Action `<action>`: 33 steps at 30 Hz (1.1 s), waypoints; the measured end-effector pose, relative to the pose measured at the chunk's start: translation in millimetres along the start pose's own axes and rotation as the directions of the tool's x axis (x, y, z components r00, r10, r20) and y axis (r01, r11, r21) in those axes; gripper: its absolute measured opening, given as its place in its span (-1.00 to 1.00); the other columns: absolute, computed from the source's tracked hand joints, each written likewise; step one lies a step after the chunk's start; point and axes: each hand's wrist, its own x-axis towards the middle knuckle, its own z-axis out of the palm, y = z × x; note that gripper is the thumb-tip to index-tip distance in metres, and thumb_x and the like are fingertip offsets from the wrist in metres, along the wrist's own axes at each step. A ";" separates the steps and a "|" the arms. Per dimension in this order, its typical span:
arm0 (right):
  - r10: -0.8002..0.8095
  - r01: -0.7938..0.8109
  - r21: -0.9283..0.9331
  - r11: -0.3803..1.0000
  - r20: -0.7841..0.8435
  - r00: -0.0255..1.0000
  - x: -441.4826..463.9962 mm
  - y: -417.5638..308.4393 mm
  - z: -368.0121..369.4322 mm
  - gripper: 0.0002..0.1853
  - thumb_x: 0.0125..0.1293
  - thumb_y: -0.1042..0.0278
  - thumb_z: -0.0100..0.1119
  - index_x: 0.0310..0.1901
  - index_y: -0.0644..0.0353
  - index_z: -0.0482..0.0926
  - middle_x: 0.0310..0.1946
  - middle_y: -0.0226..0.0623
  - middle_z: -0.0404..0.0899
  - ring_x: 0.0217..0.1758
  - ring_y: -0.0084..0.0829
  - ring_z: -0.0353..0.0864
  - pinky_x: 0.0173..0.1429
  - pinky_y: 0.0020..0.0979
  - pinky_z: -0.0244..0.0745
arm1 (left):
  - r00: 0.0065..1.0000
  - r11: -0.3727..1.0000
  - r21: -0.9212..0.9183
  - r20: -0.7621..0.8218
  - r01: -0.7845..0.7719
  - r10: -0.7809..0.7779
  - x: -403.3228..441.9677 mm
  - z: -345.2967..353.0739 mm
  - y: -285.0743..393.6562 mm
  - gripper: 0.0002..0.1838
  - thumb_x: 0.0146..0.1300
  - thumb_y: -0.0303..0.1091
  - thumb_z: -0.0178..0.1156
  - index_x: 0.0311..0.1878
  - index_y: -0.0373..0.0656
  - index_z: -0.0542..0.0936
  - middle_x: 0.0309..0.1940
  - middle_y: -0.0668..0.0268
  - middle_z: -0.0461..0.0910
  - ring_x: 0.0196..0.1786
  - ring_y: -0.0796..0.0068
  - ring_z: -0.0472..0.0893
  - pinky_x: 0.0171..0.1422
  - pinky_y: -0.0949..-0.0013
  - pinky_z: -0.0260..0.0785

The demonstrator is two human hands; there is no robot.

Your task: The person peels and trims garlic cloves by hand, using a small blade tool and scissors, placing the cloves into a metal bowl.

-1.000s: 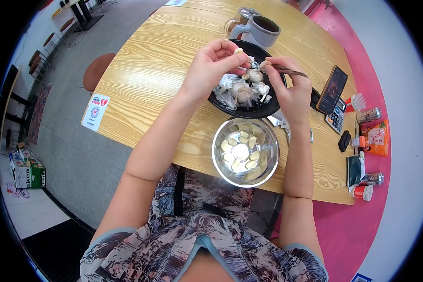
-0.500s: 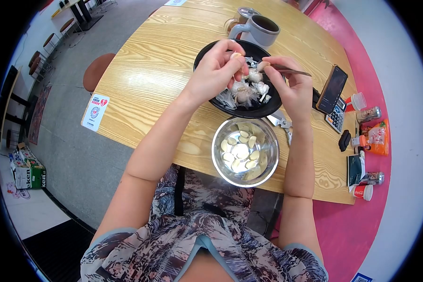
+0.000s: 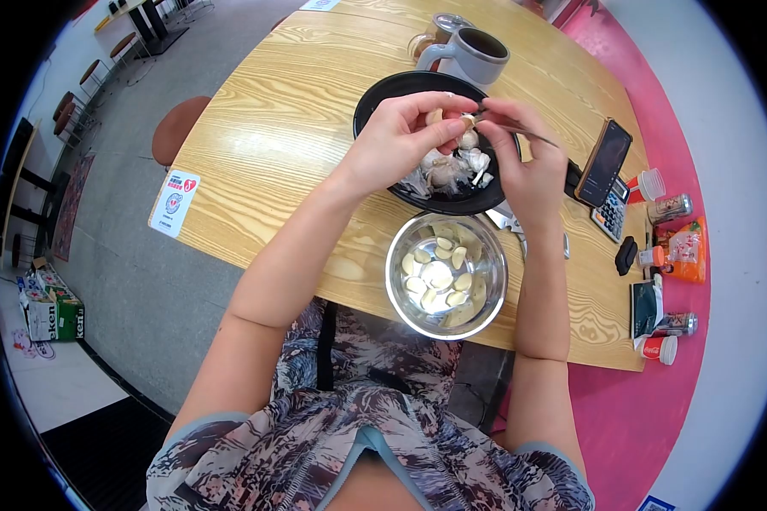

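Observation:
Over a black bowl (image 3: 375, 95), my left hand (image 3: 405, 136) pinches a garlic clove (image 3: 469, 123) between thumb and fingertips. My right hand (image 3: 524, 157) is closed on a thin knife (image 3: 528, 132), its fingertips meeting the left ones at the clove. Garlic bulbs (image 3: 447, 175) and papery skins (image 3: 416, 184) lie in the black bowl below. Nearer my body, a steel bowl (image 3: 392, 285) holds several peeled cloves (image 3: 456, 298).
Behind the black bowl stand a grey mug (image 3: 477, 58) and a glass jar (image 3: 448, 25). Scissors (image 3: 504, 218) lie beside my right forearm. A propped phone (image 3: 605, 162), a calculator (image 3: 609, 213), cups and an orange packet (image 3: 689, 249) are at the right.
My left hand has moved right and slightly down, bringing its fingertips against those of my right hand. The knife remains in my right hand.

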 end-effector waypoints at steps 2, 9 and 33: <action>-0.059 0.050 -0.062 0.997 -0.152 0.987 0.5 -6.4 -4.3 -0.78 0.19 0.62 0.33 -0.11 0.31 0.66 -0.24 -0.26 0.67 -0.21 -0.46 0.68 -0.09 -0.48 0.58 | 1.000 1.000 0.015 -0.025 -0.002 0.003 1.0 -0.4 -1.4 -0.79 0.38 -0.41 0.22 -0.01 -0.30 0.62 -0.32 0.39 0.62 -0.30 0.68 0.56 -0.18 0.55 0.45; -0.079 0.092 0.069 0.993 -0.172 0.982 -3.4 -13.5 2.5 -0.84 0.20 0.57 0.37 -0.17 0.31 0.68 -0.22 -0.23 0.71 -0.24 -0.50 0.68 -0.14 -0.52 0.55 | 0.997 1.000 0.021 -0.083 -0.002 0.003 0.1 -1.5 2.1 -0.80 0.37 -0.42 0.22 -0.02 -0.31 0.61 -0.31 0.32 0.66 -0.29 0.64 0.59 -0.20 0.53 0.48; -0.271 0.259 -0.095 0.961 -0.163 0.949 -2.3 -6.0 6.3 -0.84 0.15 0.63 0.36 -0.21 0.30 0.69 -0.26 -0.21 0.73 -0.27 -0.39 0.72 -0.20 -0.47 0.61 | 0.993 0.995 -0.098 -0.113 0.029 -0.040 -1.9 2.4 1.4 -0.78 0.36 -0.41 0.24 -0.01 -0.33 0.62 -0.32 0.30 0.66 -0.22 0.59 0.67 -0.11 0.51 0.58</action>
